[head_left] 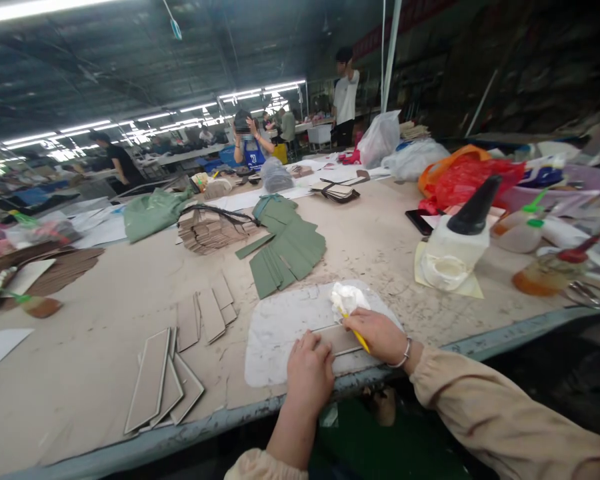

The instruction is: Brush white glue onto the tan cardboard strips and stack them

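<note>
My left hand [309, 368] lies fingers-down on a tan card strip [341, 340] and presses it onto a white glue-stained board [280, 327] at the table's near edge. My right hand [377, 333] is closed round a yellow-handled brush [359, 337] whose white, glue-caked head [347, 298] rests on the board just beyond the strip. A bracelet sits on my right wrist.
Tan card strips [180, 360] lie fanned out left of the board, green strips [285, 250] behind it. A white glue bottle with a black nozzle [455, 247] stands at the right among smaller bottles and a red bag [460, 180]. Other people work at the far tables.
</note>
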Demonstrator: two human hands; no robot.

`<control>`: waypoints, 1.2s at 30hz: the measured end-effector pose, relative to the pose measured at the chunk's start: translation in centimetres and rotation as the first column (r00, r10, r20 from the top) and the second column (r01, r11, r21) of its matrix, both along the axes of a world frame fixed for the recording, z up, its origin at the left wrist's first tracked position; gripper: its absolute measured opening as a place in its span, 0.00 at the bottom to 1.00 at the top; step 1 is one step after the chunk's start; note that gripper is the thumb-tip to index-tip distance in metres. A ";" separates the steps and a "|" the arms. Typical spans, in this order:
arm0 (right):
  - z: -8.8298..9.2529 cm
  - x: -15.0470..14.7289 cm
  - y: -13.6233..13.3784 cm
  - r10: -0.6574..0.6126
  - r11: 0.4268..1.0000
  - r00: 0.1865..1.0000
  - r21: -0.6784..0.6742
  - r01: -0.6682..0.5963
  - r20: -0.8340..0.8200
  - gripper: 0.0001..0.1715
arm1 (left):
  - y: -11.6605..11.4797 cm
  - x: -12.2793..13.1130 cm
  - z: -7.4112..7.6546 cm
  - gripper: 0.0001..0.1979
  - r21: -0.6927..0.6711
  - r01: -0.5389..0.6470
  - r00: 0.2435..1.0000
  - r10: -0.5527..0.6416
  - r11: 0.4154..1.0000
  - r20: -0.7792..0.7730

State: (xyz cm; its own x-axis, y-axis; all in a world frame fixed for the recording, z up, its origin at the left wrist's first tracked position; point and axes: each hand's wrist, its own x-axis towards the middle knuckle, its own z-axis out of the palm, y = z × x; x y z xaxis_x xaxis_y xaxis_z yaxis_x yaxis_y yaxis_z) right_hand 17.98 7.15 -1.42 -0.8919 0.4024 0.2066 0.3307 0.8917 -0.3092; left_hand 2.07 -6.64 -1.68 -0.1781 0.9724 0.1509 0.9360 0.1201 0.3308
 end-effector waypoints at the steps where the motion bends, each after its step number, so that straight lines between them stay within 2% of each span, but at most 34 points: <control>1: -0.1 0.5 0.2 -0.012 1.000 1.000 0.011 0.012 0.006 0.14 | 0.0 0.0 0.1 0.11 0.002 -0.001 1.000 0.001 1.000 0.000; 4: -0.4 2.1 0.9 -0.077 0.996 0.997 0.036 0.076 0.023 0.16 | 0.1 -0.1 0.2 0.10 0.008 -0.002 1.000 0.002 1.000 0.011; 7: -1.2 3.5 1.7 -0.192 0.979 0.981 0.067 0.193 -0.017 0.17 | 0.1 -0.1 0.0 0.11 0.023 -0.002 0.999 0.001 1.000 0.051; 9: -1.8 4.3 2.2 -0.295 0.948 0.951 0.095 0.304 -0.095 0.16 | 0.1 -0.3 -0.3 0.12 0.021 -0.018 0.996 0.016 1.000 0.090; 12: -2.1 4.8 2.8 -0.425 0.882 0.875 0.111 0.458 -0.233 0.15 | 0.2 -0.6 -0.7 0.18 -0.021 -0.049 0.991 0.051 0.999 0.122; 14: -1.9 4.8 3.0 -0.447 0.862 0.842 0.104 0.496 -0.303 0.14 | 0.5 -0.8 -0.6 0.22 -0.053 -0.042 0.991 0.049 0.998 0.127; 19: -0.5 4.5 2.4 -0.365 0.887 0.862 0.149 0.437 -0.352 0.13 | 0.9 -0.9 0.3 0.27 -0.105 -0.085 0.981 0.101 0.991 0.167; 25: 0.0 4.6 3.1 -0.498 0.744 0.799 0.308 0.593 -0.337 0.06 | 0.9 -1.2 0.5 0.34 -0.177 -0.182 0.932 0.227 0.967 0.284; 27: 0.1 4.9 3.6 -0.491 0.714 0.791 0.351 0.606 -0.365 0.06 | 0.7 -1.3 0.5 0.29 -0.207 -0.189 0.908 0.251 0.960 0.336; 30: -0.1 5.6 4.2 -0.413 0.710 0.805 0.403 0.577 -0.426 0.09 | 0.5 -1.1 0.7 0.15 -0.213 -0.204 0.884 0.273 0.955 0.379; 32: -0.4 5.9 4.7 -0.377 0.707 0.800 0.413 0.574 -0.468 0.12 | 0.3 -0.7 0.8 0.11 -0.191 -0.225 0.852 0.288 0.955 0.437; 34: -0.6 6.0 5.2 -0.390 0.715 0.786 0.380 0.587 -0.479 0.12 | 0.2 -0.5 0.8 0.09 -0.175 -0.239 0.772 0.296 0.955 0.562; 36: -0.7 6.0 5.6 -0.428 0.728 0.772 0.327 0.603 -0.470 0.13 | 0.2 -0.7 0.5 0.06 -0.149 -0.251 0.649 0.281 0.956 0.707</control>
